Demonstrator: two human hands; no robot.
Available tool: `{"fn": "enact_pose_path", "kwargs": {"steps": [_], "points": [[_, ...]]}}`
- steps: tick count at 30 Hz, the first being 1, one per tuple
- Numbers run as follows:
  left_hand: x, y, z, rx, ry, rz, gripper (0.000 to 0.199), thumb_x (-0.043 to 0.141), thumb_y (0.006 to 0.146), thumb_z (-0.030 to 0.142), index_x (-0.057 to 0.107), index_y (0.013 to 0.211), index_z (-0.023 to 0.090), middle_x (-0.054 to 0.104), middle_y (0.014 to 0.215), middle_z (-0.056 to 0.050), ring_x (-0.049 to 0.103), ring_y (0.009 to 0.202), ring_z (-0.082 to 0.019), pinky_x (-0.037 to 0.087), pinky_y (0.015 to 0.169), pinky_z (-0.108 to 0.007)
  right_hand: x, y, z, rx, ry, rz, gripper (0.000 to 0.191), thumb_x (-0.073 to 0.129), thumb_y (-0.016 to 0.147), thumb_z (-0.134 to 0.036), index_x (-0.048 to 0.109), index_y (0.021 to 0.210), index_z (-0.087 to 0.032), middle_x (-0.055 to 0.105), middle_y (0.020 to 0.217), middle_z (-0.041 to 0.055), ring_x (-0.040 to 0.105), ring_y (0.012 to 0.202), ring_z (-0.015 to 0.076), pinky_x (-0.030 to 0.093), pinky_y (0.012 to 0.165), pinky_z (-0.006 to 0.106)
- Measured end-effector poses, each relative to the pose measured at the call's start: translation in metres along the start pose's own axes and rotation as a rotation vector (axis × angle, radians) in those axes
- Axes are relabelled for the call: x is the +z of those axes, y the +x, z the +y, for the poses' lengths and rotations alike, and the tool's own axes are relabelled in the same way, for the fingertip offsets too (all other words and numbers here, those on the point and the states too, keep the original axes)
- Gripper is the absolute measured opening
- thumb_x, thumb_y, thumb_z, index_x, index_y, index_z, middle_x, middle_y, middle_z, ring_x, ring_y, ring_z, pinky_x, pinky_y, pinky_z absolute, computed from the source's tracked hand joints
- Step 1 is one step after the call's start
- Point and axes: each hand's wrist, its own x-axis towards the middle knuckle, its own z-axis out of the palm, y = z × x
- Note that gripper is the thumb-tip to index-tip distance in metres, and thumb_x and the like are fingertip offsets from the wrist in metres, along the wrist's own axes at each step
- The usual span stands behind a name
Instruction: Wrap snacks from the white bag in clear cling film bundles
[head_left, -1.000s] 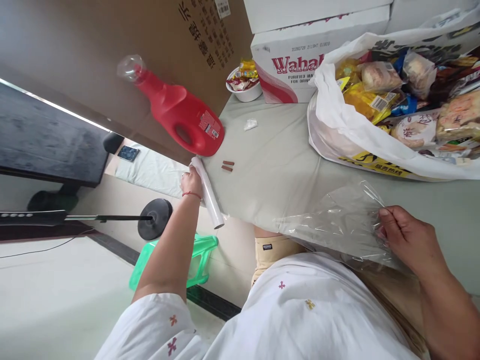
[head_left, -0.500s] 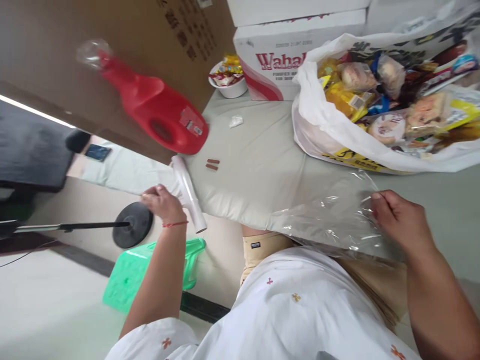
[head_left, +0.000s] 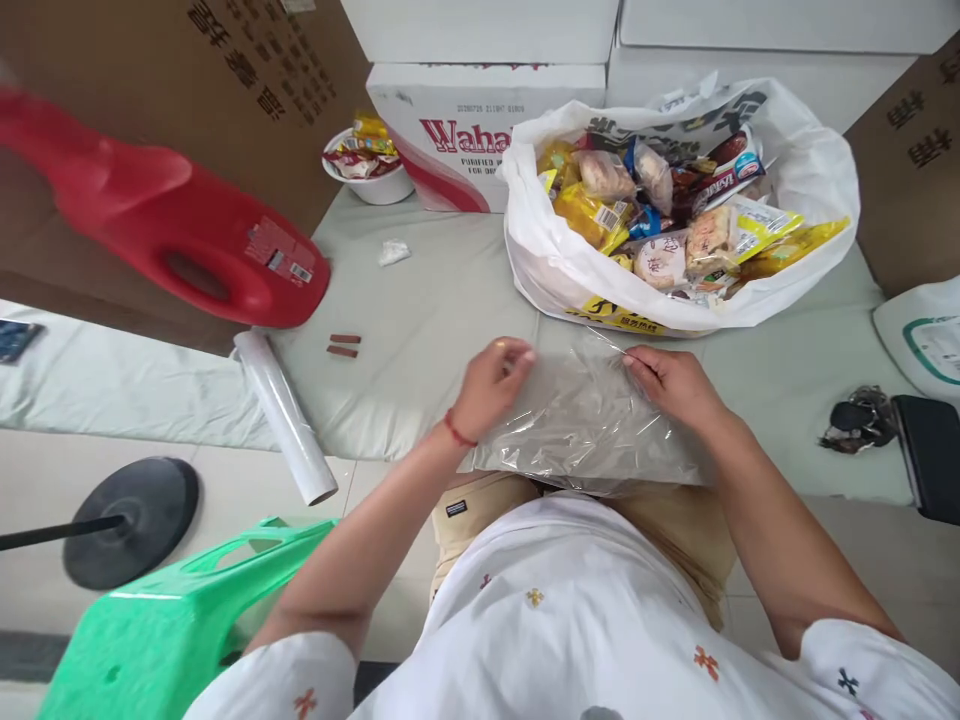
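A clear plastic sheet (head_left: 592, 420) lies crinkled over the bench edge and my lap. My right hand (head_left: 671, 385) pinches its upper right edge between thumb and fingers. At the sheet's upper left, my left hand (head_left: 495, 385) has its fingers curled and thumb close to them; what is between them, if anything, is hidden. Beyond my hands stands a white plastic bag (head_left: 525, 250), its mouth wide, full of wrapped snacks (head_left: 660, 260). To the left, a roll of clear film (head_left: 285, 420) juts over the bench edge. Two small brown strips (head_left: 343, 346) lie near it.
A red jug (head_left: 285, 270) leans at the left against a brown carton (head_left: 315, 90). Behind are a white bowl of packets (head_left: 382, 188) and a Wahaha box (head_left: 442, 170). Keys (head_left: 859, 418) and a black phone (head_left: 930, 455) are at right. A green stool (head_left: 127, 640) stands below left.
My left hand has come from beside the film roll to the sheet's left part. The right hand with the sheet is now nearer to it. The view has swung right.
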Motion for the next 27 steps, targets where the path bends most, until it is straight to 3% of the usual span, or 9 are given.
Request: {"fn": "enact_pose_path", "kwargs": {"steps": [4, 8, 10, 13, 15, 17, 20, 23, 27], "points": [[0.055, 0.04, 0.014, 0.021, 0.004, -0.236, 0.048, 0.077, 0.082, 0.047, 0.069, 0.115, 0.014, 0.07, 0.119, -0.015, 0.067, 0.102, -0.023, 0.055, 0.095, -0.037, -0.009, -0.003, -0.002, 0.008, 0.063, -0.033, 0.042, 0.045, 0.104, -0.052, 0.071, 0.091, -0.021, 0.064, 0.066, -0.0009, 0.056, 0.059, 0.0153, 0.041, 0.064, 0.027], [0.073, 0.056, 0.017, 0.006, -0.182, -0.397, 0.026, 0.072, 0.084, 0.042, 0.063, 0.081, 0.018, 0.067, 0.081, -0.003, 0.065, 0.08, -0.017, 0.054, 0.08, -0.031, -0.021, -0.008, 0.011, 0.077, 0.163, -0.068, 0.045, 0.051, 0.1, -0.058, 0.075, 0.101, -0.02, 0.066, 0.069, 0.0006, 0.057, 0.061, 0.0162, 0.043, 0.063, 0.028], [0.063, 0.055, 0.018, -0.061, -0.328, -0.414, 0.028, 0.066, 0.09, 0.042, 0.054, 0.077, 0.02, 0.059, 0.067, 0.003, 0.061, 0.066, -0.013, 0.051, 0.066, -0.027, -0.029, -0.012, 0.024, 0.133, 0.241, -0.142, 0.052, 0.062, 0.092, -0.064, 0.073, 0.117, -0.021, 0.068, 0.073, 0.0006, 0.058, 0.064, 0.0167, 0.045, 0.064, 0.029], [0.03, 0.039, 0.019, -0.133, -0.363, -0.317, 0.029, 0.065, 0.091, 0.044, 0.05, 0.083, 0.021, 0.053, 0.062, 0.006, 0.058, 0.055, -0.011, 0.044, 0.055, -0.023, -0.044, -0.025, 0.045, 0.195, 0.369, -0.345, 0.074, 0.078, 0.076, -0.067, 0.067, 0.133, -0.022, 0.071, 0.08, 0.0, 0.061, 0.071, 0.0176, 0.048, 0.069, 0.03], [0.005, 0.023, 0.021, -0.166, -0.292, -0.243, 0.03, 0.064, 0.094, 0.047, 0.05, 0.084, 0.022, 0.05, 0.057, 0.007, 0.055, 0.048, -0.01, 0.041, 0.051, -0.023, -0.053, -0.033, 0.056, 0.215, 0.409, -0.452, 0.067, 0.081, 0.073, -0.067, 0.072, 0.122, -0.021, 0.071, 0.08, 0.0006, 0.061, 0.074, 0.0178, 0.049, 0.071, 0.03], [-0.014, 0.006, 0.02, -0.215, -0.278, -0.203, 0.033, 0.061, 0.096, 0.051, 0.048, 0.084, 0.023, 0.048, 0.055, 0.009, 0.048, 0.042, -0.009, 0.037, 0.047, -0.023, -0.059, -0.039, 0.063, 0.231, 0.437, -0.465, 0.057, 0.079, 0.074, -0.069, 0.076, 0.101, -0.019, 0.07, 0.079, 0.002, 0.061, 0.074, 0.0175, 0.048, 0.072, 0.03], [-0.021, -0.008, 0.014, -0.328, -0.343, -0.159, 0.035, 0.06, 0.095, 0.054, 0.046, 0.083, 0.024, 0.045, 0.057, 0.009, 0.039, 0.038, -0.008, 0.03, 0.042, -0.023, -0.058, -0.037, 0.065, 0.274, 0.525, -0.269, 0.055, 0.08, 0.072, -0.071, 0.073, 0.087, -0.018, 0.07, 0.082, 0.0036, 0.059, 0.075, 0.017, 0.047, 0.072, 0.03], [-0.008, -0.003, -0.002, -0.353, -0.239, -0.084, 0.03, 0.058, 0.094, 0.049, 0.048, 0.08, 0.023, 0.041, 0.055, 0.009, 0.036, 0.042, -0.009, 0.029, 0.045, -0.024, -0.043, -0.024, 0.063, 0.37, 0.536, -0.005, 0.049, 0.078, 0.073, -0.065, 0.069, 0.086, -0.019, 0.068, 0.081, 0.0036, 0.057, 0.072, 0.0166, 0.046, 0.069, 0.03], [0.013, 0.018, -0.021, -0.23, 0.073, 0.01, 0.025, 0.056, 0.093, 0.041, 0.058, 0.078, 0.021, 0.047, 0.058, 0.005, 0.043, 0.055, -0.013, 0.033, 0.057, -0.027, -0.018, -0.005, 0.065, 0.502, 0.168, 0.264, 0.026, 0.066, 0.082, -0.044, 0.071, 0.089, -0.02, 0.071, 0.081, 0.0074, 0.061, 0.073, 0.0229, 0.048, 0.072, 0.036]]}}
